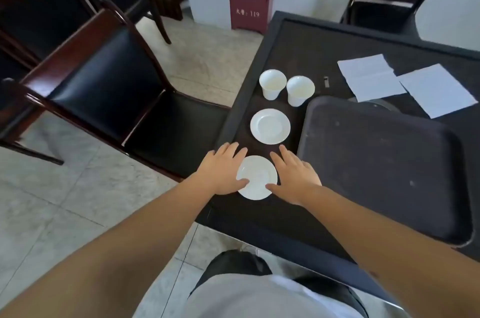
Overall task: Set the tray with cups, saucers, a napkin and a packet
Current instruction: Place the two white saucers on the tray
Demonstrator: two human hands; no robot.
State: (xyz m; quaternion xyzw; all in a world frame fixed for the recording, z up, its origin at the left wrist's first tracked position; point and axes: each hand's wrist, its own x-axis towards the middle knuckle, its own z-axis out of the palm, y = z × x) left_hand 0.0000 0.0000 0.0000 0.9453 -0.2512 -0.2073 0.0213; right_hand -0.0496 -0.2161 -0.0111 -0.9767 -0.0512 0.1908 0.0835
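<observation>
Both forearms reach forward from the bottom of the view to the near saucer [257, 177], which lies flat on the dark counter [298, 39] close to its near edge. The left hand [220, 172] sits at the saucer's left side and the right hand [294, 177] at its right, fingers spread and laid nearly flat, each thumb resting on the near rim. Neither hand is closed; they bracket the saucer, probably to get under its low rim from both sides, since a flat plate offers little to pinch. It does not look lifted yet.

Beyond it a second saucer [270, 126] lies alone, and further on two white cups [272, 84] [300, 90] stand upright, just beside each other. This row runs along the left of the dark tray [384, 161], which holds nothing so far, so everything is a short carry away. Two white napkins [370, 77] [437, 89] lie on the counter past the tray's far edge. I cannot make out a packet with certainty.
</observation>
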